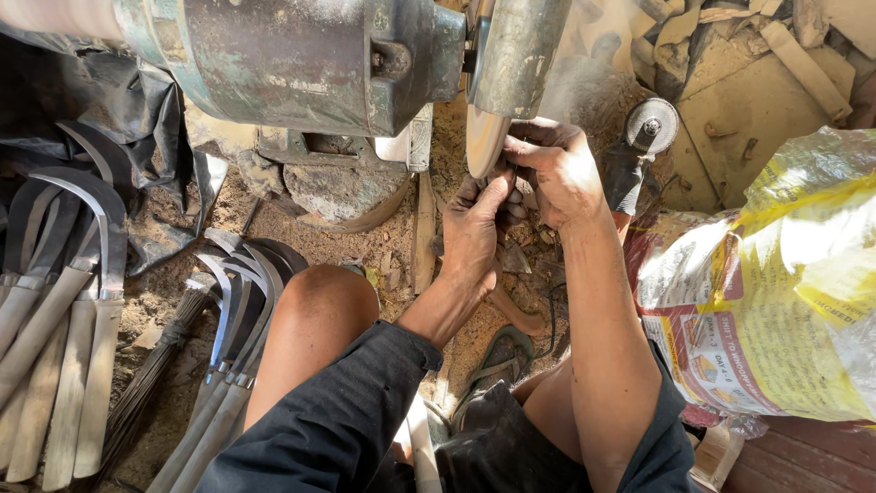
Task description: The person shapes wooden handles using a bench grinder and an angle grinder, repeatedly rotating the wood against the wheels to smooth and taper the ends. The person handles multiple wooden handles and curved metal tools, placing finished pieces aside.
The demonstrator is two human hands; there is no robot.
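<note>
grinder motor [301, 59] far left, grinding wheel [484, 137] at its right end. printed sack [776, 292] right. sickles [91, 274] piled left, more [237, 310] near knee. angle grinder [643, 137] just beyond hands. left hand [474, 233], right hand [557, 169] pinch small workpiece, mostly hidden, against wheel edge. risk: fingers beside wheel; slip could abrade them.

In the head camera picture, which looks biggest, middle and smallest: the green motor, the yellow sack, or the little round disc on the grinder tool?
1. Green motor and yellow sack: both look about equally large, and both are cut off by the frame, so I can't rank them.
2. Small angle grinder disc: clearly the smallest.
</note>
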